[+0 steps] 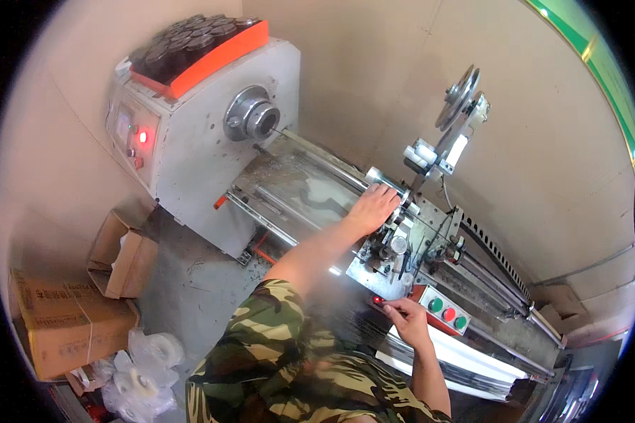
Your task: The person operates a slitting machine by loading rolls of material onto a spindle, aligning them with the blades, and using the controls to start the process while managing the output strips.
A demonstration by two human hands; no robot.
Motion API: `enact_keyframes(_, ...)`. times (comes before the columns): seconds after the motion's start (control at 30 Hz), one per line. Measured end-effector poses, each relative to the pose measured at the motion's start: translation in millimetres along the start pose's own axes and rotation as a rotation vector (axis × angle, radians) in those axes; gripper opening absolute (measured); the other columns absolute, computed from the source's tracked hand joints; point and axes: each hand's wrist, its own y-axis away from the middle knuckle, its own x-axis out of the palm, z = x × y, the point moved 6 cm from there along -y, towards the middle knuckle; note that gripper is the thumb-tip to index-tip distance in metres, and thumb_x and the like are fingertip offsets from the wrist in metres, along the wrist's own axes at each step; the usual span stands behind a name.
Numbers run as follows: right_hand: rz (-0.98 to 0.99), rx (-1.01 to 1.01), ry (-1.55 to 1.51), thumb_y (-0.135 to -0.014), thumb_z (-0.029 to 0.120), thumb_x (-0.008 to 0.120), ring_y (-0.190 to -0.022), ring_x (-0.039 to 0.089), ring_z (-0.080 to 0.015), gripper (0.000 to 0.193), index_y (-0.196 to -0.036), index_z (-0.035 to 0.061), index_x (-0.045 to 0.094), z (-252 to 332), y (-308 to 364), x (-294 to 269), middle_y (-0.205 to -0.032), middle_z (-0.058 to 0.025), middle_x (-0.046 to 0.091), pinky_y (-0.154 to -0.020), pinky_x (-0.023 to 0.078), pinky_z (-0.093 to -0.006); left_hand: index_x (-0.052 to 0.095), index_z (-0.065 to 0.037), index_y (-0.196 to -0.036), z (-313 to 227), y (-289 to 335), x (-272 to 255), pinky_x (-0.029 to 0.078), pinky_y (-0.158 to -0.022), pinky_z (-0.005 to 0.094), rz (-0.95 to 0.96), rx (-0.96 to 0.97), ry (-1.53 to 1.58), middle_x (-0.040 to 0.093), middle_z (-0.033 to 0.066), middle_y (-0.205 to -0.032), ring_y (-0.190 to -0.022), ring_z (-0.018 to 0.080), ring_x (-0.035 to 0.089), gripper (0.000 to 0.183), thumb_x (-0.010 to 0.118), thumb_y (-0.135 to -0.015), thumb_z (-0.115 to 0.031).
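My left hand (375, 208) reaches across the machine, its fingers curled over a shiny metal cylinder (375, 175) on the carriage (374, 275). Part of the cylinder is hidden under the fingers. Close to my body, my right hand (409, 323) is at the carriage's near edge with thumb and forefinger brought together. Beside those fingertips a small red light (378, 300) glows; what they pinch, if anything, is too small to make out. Just right of this hand sits a control box (444, 310) with green and red push buttons.
A grey headstock (212, 155) with a round chuck (261, 121) stands at the far left, an orange tray (222, 60) of dark round parts on top. A wheel (458, 97) rises on an arm behind the carriage. Cardboard boxes (77, 321) and plastic-wrapped rolls (144, 377) lie lower left.
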Motion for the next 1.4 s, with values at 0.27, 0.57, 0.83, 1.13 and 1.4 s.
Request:
enact_keyframes(0.27,-0.391,-0.406,0.371,-0.077,0.007,0.078,-0.103,0.065,-0.0328,0.036,-0.111,0.0027,0.068,59.7,-115.6,-24.1,-0.109,-0.015,0.069,-0.091,0.05,-0.0391,0.061,-0.005,-0.114,39.2,19.0,-59.7,0.039,-0.105,0.0447,-0.156,-0.202,0.385,0.057,0.0124,-0.117,-0.116,0.0317,0.052,0.059,0.086,-0.065,-0.024)
enact_keyframes(0.57,-0.261,-0.392,0.412,-0.077,0.017,0.074,-0.086,0.066,-0.0315,0.033,-0.109,0.0115,0.073,30.2,-172.8,10.6,-0.087,-0.0127,0.071,-0.092,0.048,-0.0425,0.067,-0.005,-0.085,316.4,110.1,-4.8,0.045,-0.053,0.0256,-0.854,-1.468,1.045,0.066,0.0037,-0.072,-0.059,0.0118,0.059,0.023,0.07,-0.094,-0.027)
enact_keyframes(0.83,-0.349,-0.465,0.395,-0.077,0.012,0.076,-0.082,0.065,-0.029,0.028,-0.104,0.0074,0.072,27.9,-169.4,5.5,-0.081,-0.0064,0.072,-0.085,0.05,-0.0419,0.065,-0.002,-0.083,341.8,108.0,-22.4,0.042,-0.047,0.0267,-0.846,-1.433,1.027,0.071,0.0089,-0.078,-0.055,0.0131,0.059,0.017,0.06,-0.096,-0.012)
enact_keyframes(1.13,-0.277,-0.366,0.493,-0.079,0.017,0.075,-0.083,0.067,-0.0281,0.026,-0.104,0.0102,0.074,15.8,-168.4,-0.1,-0.083,-0.0074,0.073,-0.09,0.049,-0.0423,0.064,0.008,-0.11,298.9,76.9,-69.2,0.053,-0.087,0.0426,-0.779,-1.542,0.77,0.069,0.0196,-0.104,-0.099,0.0342,0.067,0.029,0.063,-0.091,-0.013)
enact_keyframes(1.4,-0.33,-0.481,0.422,-0.082,0.028,0.07,-0.088,0.067,-0.0304,0.023,-0.097,0.0112,0.073,12.8,-166.6,-2.4,-0.088,-0.011,0.072,-0.091,0.049,-0.0426,0.054,-0.003,-0.127,22.0,-29.8,-62.2,0.043,-0.104,0.045,0.256,0.061,0.14,0.056,0.0185,-0.127,-0.123,0.0369,0.052,0.055,0.072,-0.077,-0.014)
